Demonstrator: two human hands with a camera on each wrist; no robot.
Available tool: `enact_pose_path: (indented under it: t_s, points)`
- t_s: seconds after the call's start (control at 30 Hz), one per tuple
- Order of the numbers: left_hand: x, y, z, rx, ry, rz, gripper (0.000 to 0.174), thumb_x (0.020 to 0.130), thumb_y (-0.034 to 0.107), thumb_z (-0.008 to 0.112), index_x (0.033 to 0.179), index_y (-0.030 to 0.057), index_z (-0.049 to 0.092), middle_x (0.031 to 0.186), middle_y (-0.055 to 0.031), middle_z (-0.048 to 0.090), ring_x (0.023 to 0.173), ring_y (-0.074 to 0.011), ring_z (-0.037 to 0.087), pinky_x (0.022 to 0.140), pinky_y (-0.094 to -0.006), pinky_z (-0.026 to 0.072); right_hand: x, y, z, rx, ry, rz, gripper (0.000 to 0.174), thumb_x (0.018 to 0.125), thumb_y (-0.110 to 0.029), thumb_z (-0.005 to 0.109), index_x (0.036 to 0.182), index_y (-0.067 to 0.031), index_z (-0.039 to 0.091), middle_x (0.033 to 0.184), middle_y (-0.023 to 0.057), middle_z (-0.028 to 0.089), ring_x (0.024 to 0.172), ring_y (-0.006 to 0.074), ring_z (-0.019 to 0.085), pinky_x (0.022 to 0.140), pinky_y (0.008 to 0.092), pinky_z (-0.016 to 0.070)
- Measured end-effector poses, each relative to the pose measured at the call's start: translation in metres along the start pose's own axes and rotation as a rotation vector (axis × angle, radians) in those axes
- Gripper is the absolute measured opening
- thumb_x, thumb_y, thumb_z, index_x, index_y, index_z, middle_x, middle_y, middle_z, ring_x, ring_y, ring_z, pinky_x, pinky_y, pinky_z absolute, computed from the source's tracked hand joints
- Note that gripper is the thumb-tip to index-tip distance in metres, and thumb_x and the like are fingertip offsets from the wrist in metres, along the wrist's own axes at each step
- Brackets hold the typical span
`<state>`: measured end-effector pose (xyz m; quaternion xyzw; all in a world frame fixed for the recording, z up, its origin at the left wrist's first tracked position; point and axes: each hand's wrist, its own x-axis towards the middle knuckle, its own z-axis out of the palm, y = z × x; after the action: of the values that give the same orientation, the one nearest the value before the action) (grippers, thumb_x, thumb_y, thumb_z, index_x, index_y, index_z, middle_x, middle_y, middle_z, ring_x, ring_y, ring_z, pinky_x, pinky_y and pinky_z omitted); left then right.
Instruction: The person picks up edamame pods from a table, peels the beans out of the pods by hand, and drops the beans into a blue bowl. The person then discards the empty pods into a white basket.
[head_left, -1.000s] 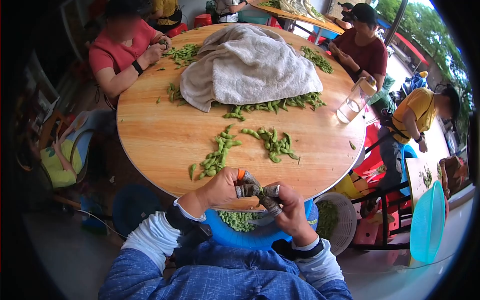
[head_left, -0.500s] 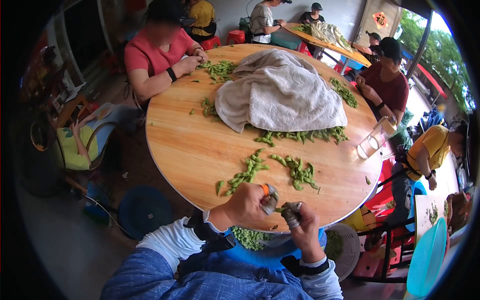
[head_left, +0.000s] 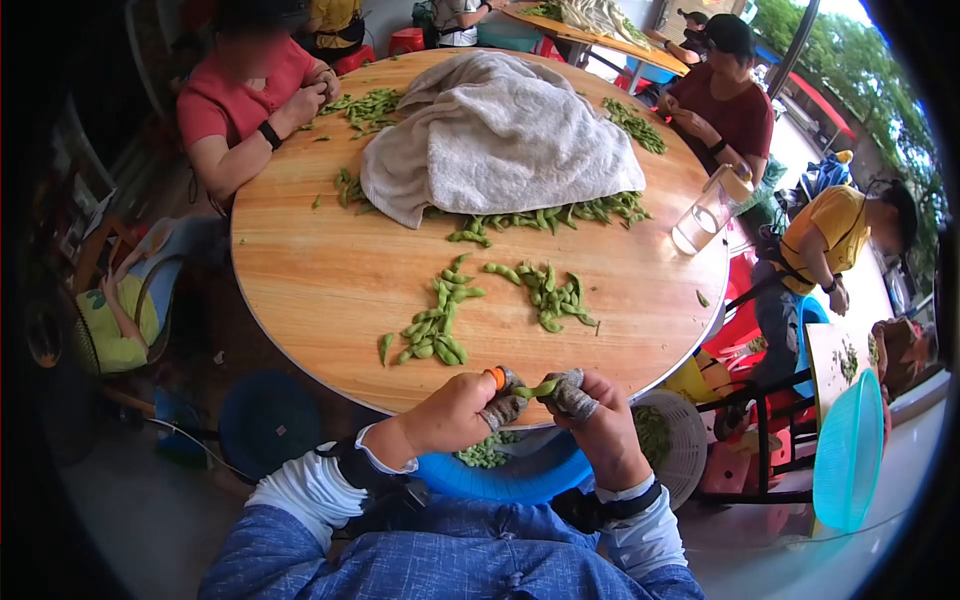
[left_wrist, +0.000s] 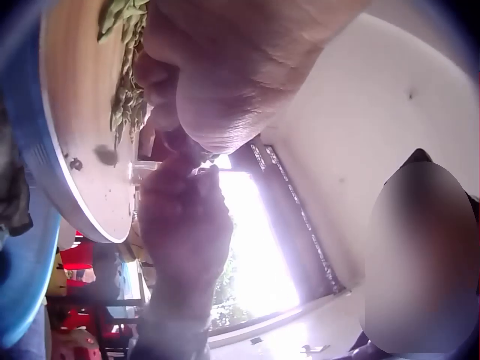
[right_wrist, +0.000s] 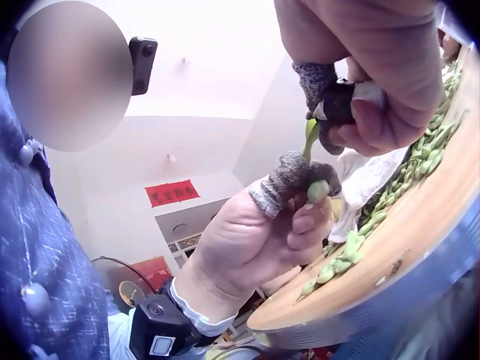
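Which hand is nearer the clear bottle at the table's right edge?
Right. The right hand is at the near edge of the table, below the bottle; the left hand sits beside it, farther left. Both pinch one pod.

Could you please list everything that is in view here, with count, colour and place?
held pod: one, green, pinched between both hands over the table's near edge
loose pods: two small heaps, green, near side of the table; more along the towel's edge
table: one, wooden, round
towel: one, grey-beige, heaped mid-table
bottle: one, clear, table's right edge
basin: one, blue, below the hands, with beans inside
basket: one, white, right of the basin
other people: several, seated around
left hand, right hand: grey fingertip covers, both pinch the held pod
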<state>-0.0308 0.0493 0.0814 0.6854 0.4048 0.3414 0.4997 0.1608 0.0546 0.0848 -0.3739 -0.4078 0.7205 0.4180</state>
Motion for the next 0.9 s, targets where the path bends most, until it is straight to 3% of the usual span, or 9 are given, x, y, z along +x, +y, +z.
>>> enact_pose_path:
  t_s: [0.03,0.13,0.23,0.53,0.77,0.9]
  points:
    - [0.0,0.002,0.001,0.172,0.029,0.096,0.018,0.071,0.001,0.055,0.089,-0.0045,0.053,0.068,-0.0168,0.056,0.065,-0.0288,0.058,0.06,-0.0317,0.046,-0.001,-0.001,0.001,-0.028,0.001,-0.015,0.022,0.078,-0.019,0.059,0.088,0.0012,0.057,0.072,0.0011,0.054,0.061,0.0067,0.046,0.054,0.0182,0.0345]
    - [-0.001,-0.01,0.004,0.513,0.095,0.217,0.024,0.065,0.003,0.055,0.087,-0.0038,0.054,0.068,-0.0161,0.056,0.066,-0.0319,0.056,0.059,-0.0367,0.0453,-0.005,0.002,0.01,-0.063,-0.009,0.007,0.022,0.079,-0.019,0.059,0.087,0.0005,0.056,0.073,-0.0003,0.053,0.062,0.006,0.045,0.056,0.0181,0.0345]
    - [-0.004,-0.001,0.004,0.626,0.093,0.226,0.026,0.059,0.003,0.057,0.085,-0.002,0.055,0.075,-0.0175,0.057,0.071,-0.0329,0.057,0.059,-0.0365,0.0452,-0.007,0.011,0.012,-0.025,-0.015,0.016,0.016,0.081,-0.017,0.056,0.087,-0.0022,0.056,0.072,-0.0034,0.053,0.062,0.0039,0.043,0.056,0.0175,0.0337]
    - [-0.005,-0.001,0.001,0.824,0.093,0.351,0.019,0.055,0.004,0.055,0.073,0.0012,0.053,0.069,-0.0119,0.053,0.067,-0.0275,0.055,0.057,-0.0358,0.0451,-0.007,0.018,0.01,-0.056,0.003,0.015,0.019,0.081,-0.019,0.058,0.087,-0.0013,0.056,0.074,-0.0019,0.054,0.065,0.0052,0.046,0.059,0.0183,0.0356]
    - [-0.005,-0.013,0.002,0.837,0.06,0.48,0.025,0.051,0.007,0.058,0.074,-0.002,0.055,0.073,-0.0141,0.053,0.066,-0.0291,0.055,0.054,-0.0358,0.0448,-0.006,0.013,0.015,-0.076,0.013,0.058,0.015,0.082,-0.019,0.056,0.086,-0.0041,0.059,0.074,-0.0036,0.057,0.065,0.0038,0.048,0.061,0.0176,0.0371]
    - [-0.005,-0.019,0.007,0.842,0.093,0.452,0.029,0.052,0.007,0.058,0.079,-0.0018,0.055,0.075,-0.0144,0.054,0.068,-0.0296,0.055,0.055,-0.0363,0.045,-0.003,0.02,0.011,-0.004,-0.013,0.089,0.012,0.082,-0.012,0.054,0.09,-0.0028,0.058,0.078,-0.0026,0.058,0.069,0.0042,0.05,0.063,0.0178,0.0385]
